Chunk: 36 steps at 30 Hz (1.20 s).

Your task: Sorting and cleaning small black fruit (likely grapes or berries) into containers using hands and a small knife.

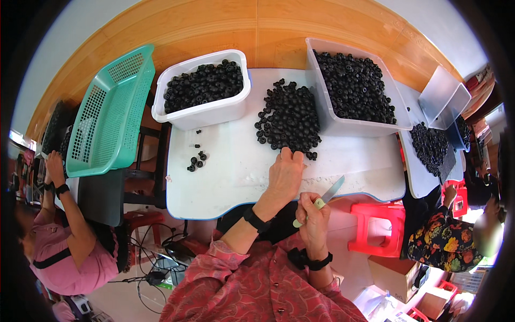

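Observation:
My right hand (314,221) is wrapped round the pale green handle of a small knife (333,189), its blade pointing up and to the right over the table's front edge. At the near edge of a heap of small black ring-like parts (289,115), my left hand (286,176) has its fingers curled together. Its fingertips touch the heap, and what they pinch is hidden. Several black parts (197,161) lie apart on the left of the white table (225,185). Pale crumbs are scattered near my left hand.
Behind the heap stand a white tub (201,115) and a clear bin (359,127), both holding black parts. A green basket (107,112) leans at the left, beside a person in pink (80,252). At right are another table's parts (429,150) and a red stool (378,225).

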{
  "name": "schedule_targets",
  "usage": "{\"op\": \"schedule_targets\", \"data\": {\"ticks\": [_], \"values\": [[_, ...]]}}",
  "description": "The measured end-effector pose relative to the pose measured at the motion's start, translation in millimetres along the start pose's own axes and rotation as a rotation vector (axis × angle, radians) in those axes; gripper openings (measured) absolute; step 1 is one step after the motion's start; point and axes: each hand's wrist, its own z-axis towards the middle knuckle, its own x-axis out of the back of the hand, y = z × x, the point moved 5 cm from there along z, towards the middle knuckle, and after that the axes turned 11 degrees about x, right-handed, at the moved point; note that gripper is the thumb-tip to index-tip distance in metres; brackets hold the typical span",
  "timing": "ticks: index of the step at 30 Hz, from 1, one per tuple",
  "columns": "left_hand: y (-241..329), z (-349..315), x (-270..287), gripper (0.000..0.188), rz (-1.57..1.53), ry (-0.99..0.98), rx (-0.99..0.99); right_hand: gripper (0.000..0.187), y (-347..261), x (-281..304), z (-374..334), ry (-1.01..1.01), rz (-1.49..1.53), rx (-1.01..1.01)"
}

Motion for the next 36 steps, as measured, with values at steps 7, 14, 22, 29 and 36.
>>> {"op": "schedule_targets", "data": {"ticks": [7, 14, 22, 29, 36], "values": [[-6, -15, 25, 0.019, -0.499, -0.119, 0.072, 0.01, -3, 2, 2, -0.005, -0.036, 0.038], [-24, -53, 34, 0.016, -0.978, -0.4, 0.497, 0.018, -14, -20, 4, -0.089, -0.139, 0.129], [-39, -72, 38, 0.015, -1.243, -0.382, 0.596, 0.02, -5, -21, 7, -0.209, -0.212, 0.118], [-41, -78, 47, 0.02, -1.444, -0.385, 0.692, 0.018, -15, -28, 4, -0.32, -0.281, 0.188], [-36, -86, 49, 0.018, -1.43, -0.455, 0.66, 0.012, -23, -25, -2, -0.308, -0.298, 0.259]]}}
